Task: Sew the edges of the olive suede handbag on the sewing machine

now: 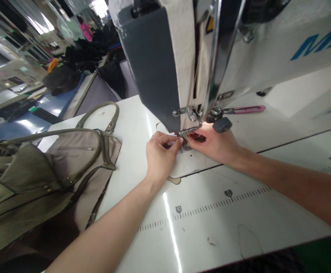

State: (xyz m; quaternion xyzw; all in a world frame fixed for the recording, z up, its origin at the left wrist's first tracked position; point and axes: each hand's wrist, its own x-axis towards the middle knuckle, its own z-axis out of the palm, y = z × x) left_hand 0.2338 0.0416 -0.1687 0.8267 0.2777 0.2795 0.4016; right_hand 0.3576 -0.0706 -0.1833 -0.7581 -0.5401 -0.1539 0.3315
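Presser foot (186, 133) of the sewing machine (199, 57) sits over the needle plate, near the middle of the white table (225, 223), and both hands meet right at it. Left hand (161, 153) has thumb and forefinger pinched narrow, their tips just beside the foot on its left side; whether something fine is held between them is too small to tell. Right hand (215, 144) comes in from the other side, fingers drawn close together with the tips touching the metal at the foot; what they grip, if anything, cannot be told. Just behind the right hand a small dark grey knob (222, 124) hangs under the machine head, and further back a pink-handled tool (246, 109) lies on the machine bed. Both forearms stretch back toward the near edge of the table, across a printed ruler scale (211, 206) marked with 10 and 0. At the left edge of the table a khaki handbag (40, 178) with long straps lies on its side, well apart from the hands. Beyond the far left corner, dark bundles of cloth (61, 77) lie on other worktops.
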